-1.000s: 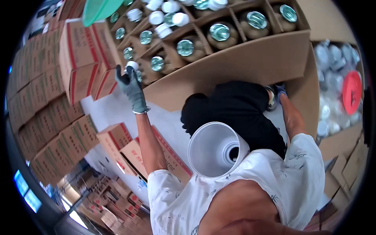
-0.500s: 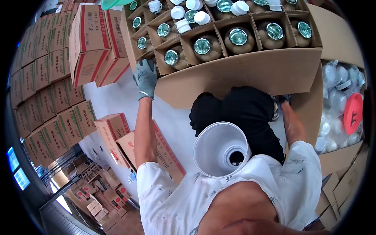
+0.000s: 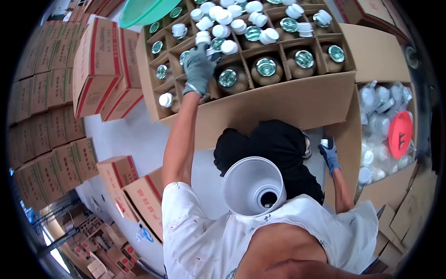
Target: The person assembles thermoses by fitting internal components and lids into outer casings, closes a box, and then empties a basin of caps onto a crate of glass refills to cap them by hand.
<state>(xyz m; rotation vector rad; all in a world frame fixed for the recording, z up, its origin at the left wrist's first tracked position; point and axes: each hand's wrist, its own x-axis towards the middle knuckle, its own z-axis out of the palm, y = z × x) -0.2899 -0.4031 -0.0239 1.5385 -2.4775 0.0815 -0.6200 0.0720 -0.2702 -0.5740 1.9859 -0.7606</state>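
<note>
My left hand (image 3: 199, 69), in a grey glove, reaches over the divided carton (image 3: 278, 100). Its fingers stretch toward a white cap (image 3: 203, 38) and look open; the fingertips are partly hidden. Glass bottles (image 3: 266, 67) with shiny greenish tops stand in the carton's cells, and loose white caps (image 3: 224, 17) lie in a heap over them. On the bottle in the near left corner sits another white cap (image 3: 165, 100). Low on the right, beside the carton, my right hand (image 3: 330, 156) in a blue-grey glove grips a small white cap (image 3: 324, 142).
A pale plastic tub (image 3: 253, 186) rests on my lap. At right, an open carton (image 3: 390, 190) holds clear plastic pieces and a red disc (image 3: 400, 135). A green basin (image 3: 144, 11) overhangs the far left corner. Printed cartons (image 3: 100, 69) and stacked boxes (image 3: 42, 107) line the left.
My left hand has moved from the carton's near left corner up over the bottles, uncovering a capped bottle there. My right hand, mostly hidden before, now shows with a white cap. The view has shifted.
</note>
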